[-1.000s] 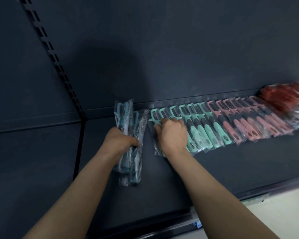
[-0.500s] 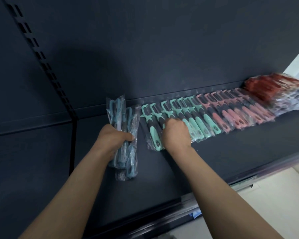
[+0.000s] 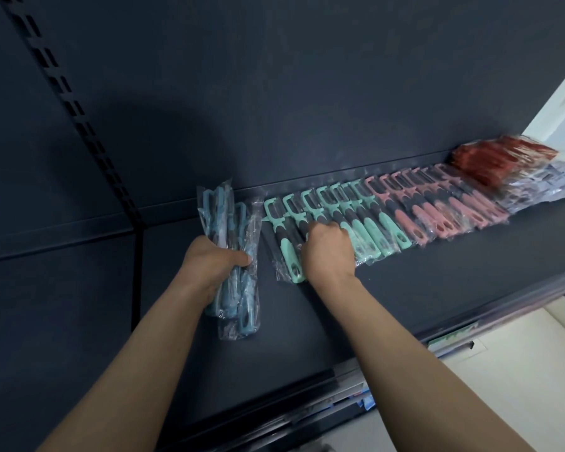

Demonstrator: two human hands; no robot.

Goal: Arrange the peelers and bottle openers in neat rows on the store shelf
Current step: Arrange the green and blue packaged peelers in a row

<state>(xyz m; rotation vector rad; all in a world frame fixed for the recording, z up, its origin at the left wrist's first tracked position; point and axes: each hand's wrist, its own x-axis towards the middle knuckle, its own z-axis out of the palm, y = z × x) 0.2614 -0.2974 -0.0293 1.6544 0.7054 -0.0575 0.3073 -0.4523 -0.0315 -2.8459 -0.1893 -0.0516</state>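
Mint peelers (image 3: 385, 225), seven counted, lie rowed on the shelf (image 3: 437, 288).
Left hand (image 3: 209, 265) clamps a blue bundle (image 3: 216, 207), count unclear; at its 3 o'clock, right hand (image 3: 328, 249) grips the mint peelers; pink peelers (image 3: 437, 212) at 2 o'clock, uncountable.

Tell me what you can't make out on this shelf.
Head view:
Red packs, far right: blurred, type unclear.
Pale packs beside them: blurred, cut off by the right edge.
Right hand: its back hides whether the fingers grip the green peelers.
Blue peelers in the left hand: wrap hides their number.
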